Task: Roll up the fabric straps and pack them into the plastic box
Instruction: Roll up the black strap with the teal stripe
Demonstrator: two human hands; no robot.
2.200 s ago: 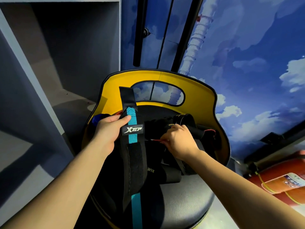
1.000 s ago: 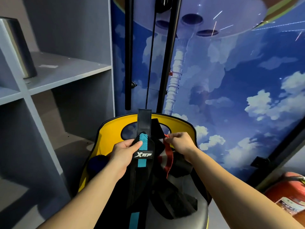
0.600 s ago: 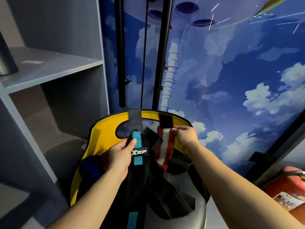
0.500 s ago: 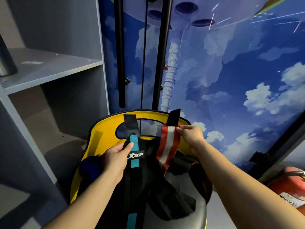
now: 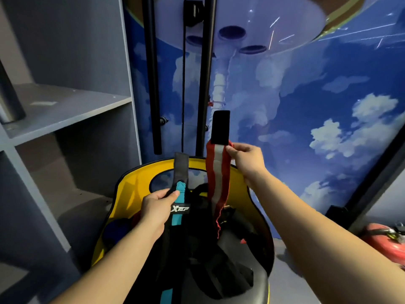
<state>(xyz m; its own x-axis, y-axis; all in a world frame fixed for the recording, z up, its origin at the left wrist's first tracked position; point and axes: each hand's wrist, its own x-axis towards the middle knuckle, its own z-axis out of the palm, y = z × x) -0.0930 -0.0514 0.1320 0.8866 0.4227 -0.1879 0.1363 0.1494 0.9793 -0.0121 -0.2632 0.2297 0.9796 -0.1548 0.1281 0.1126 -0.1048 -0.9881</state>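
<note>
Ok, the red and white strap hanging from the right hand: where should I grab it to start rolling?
Take the black tab standing above the right hand, pinching its flat faces from above. It is the strap's free end; the rest hangs into the pile.

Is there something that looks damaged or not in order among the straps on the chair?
Yes. The red and grey strap, which the right hand holds up, has a loose red thread hanging from its lower edge. The other straps lie tangled on the chair, none rolled.
</note>
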